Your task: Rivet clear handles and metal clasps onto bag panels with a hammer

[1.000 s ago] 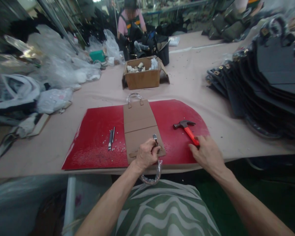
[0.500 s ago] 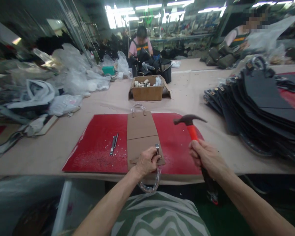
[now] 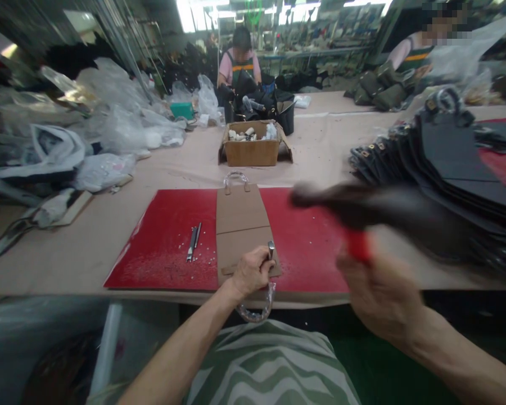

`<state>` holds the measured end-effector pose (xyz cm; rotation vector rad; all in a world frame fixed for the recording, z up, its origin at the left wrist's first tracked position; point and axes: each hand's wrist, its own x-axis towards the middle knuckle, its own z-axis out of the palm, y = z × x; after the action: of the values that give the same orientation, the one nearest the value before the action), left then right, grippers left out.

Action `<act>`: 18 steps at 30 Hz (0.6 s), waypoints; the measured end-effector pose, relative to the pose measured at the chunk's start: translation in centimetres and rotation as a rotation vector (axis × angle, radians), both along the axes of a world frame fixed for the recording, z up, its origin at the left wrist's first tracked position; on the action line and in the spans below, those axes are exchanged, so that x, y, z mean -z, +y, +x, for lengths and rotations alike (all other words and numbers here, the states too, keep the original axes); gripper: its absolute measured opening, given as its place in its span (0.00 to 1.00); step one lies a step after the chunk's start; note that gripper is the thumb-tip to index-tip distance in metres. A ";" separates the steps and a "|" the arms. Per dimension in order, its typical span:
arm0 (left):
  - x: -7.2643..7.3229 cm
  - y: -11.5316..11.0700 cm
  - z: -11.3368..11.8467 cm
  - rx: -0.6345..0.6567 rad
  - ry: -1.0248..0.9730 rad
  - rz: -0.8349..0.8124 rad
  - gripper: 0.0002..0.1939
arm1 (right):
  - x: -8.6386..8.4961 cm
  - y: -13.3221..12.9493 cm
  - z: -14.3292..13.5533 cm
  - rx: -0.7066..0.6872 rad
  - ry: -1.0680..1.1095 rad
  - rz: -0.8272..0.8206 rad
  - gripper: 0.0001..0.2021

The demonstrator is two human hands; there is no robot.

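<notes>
A tan bag panel (image 3: 242, 216) lies across a red board (image 3: 303, 225), with a plastic-wrapped handle at its far end and another wrapped handle (image 3: 259, 314) hanging over the near table edge. My left hand (image 3: 253, 271) is closed on an upright metal punch (image 3: 271, 248) at the panel's near right corner; the punch's lower end is hidden by the fingers. Raised to the right, my right hand (image 3: 379, 292) grips a claw hammer (image 3: 354, 205) near its orange neck. Hammer and hand are smeared by motion. Two loose metal punches (image 3: 193, 243) rest on the board left of the panel.
A cardboard box (image 3: 252, 152) of small parts stands beyond the board. Dark bag panels (image 3: 459, 169) are stacked at right, and plastic wrapping (image 3: 122, 118) is heaped at left. Two people (image 3: 239, 62) work across the table.
My right hand has lifted the hammer up and towards me, so it looks larger and blurred. My left hand keeps holding the punch at the same corner. The view has tilted slightly downward.
</notes>
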<state>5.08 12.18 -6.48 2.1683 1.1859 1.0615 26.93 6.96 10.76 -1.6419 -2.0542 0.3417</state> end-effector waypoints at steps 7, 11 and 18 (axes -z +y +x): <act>-0.1 0.0 0.0 -0.002 0.033 -0.011 0.04 | 3.5 1.8 3.1 0.001 0.010 -0.302 0.17; -0.1 0.0 0.0 0.007 0.024 -0.028 0.03 | 8.0 3.8 4.2 0.179 0.174 -0.603 0.17; 0.0 -0.1 -0.2 -0.009 0.040 -0.034 0.05 | 12.6 4.5 2.0 0.173 -0.234 -0.065 0.11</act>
<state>4.88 12.08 -6.43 2.1698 1.2238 0.9993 28.95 11.48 -1.87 -1.9645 -2.0637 0.1644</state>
